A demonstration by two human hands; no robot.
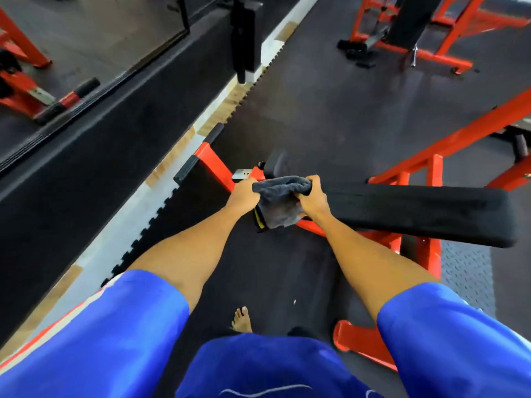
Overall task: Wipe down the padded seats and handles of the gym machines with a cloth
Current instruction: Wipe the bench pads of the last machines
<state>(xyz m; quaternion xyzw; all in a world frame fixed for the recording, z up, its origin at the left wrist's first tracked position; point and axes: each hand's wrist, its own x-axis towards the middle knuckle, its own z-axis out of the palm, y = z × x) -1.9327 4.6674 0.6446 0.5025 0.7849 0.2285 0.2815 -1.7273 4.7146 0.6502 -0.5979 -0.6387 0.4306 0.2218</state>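
A dark grey cloth (280, 201) is stretched between both hands at the centre of the head view. My left hand (244, 195) grips its left end and my right hand (314, 199) grips its right end. The cloth hangs down in a fold just at the near left end of a long black padded bench (416, 212) on an orange frame (425, 179). Whether the cloth touches the pad is hard to tell. Black foam handles (186, 169) stick out of the frame's far left foot.
Black rubber mats cover the floor. A mirror wall (71, 67) runs along the left behind a pale floor strip. Another orange machine (402, 33) stands at the top right. An orange frame foot (362, 346) lies by my bare foot (241, 320).
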